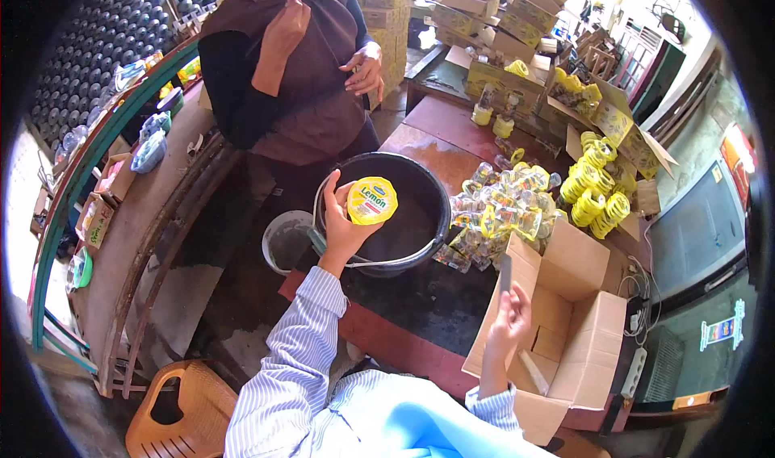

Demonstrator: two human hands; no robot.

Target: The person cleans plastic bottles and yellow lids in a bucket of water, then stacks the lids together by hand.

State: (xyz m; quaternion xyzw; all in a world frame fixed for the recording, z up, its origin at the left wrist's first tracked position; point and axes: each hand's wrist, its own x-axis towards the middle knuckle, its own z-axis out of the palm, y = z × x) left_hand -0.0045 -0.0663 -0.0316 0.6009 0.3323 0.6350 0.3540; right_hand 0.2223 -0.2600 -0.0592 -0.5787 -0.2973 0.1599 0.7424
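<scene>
Over the black bucket, my left hand grips a cup with a round yellow lid, the printed lid facing up. The cup's body is hidden beneath the lid. My right hand is closed around a flat grey strip, which looks like a blade and points upward. That hand is at the left side of an open cardboard box. Between bucket and box lies a heap of clear plastic cups with yellow labels.
Yellow-banded bundles stand right of the heap, before open cartons. Across the bucket stands another person, hands raised. A pale pail sits left of the bucket; an orange plastic chair is at the lower left.
</scene>
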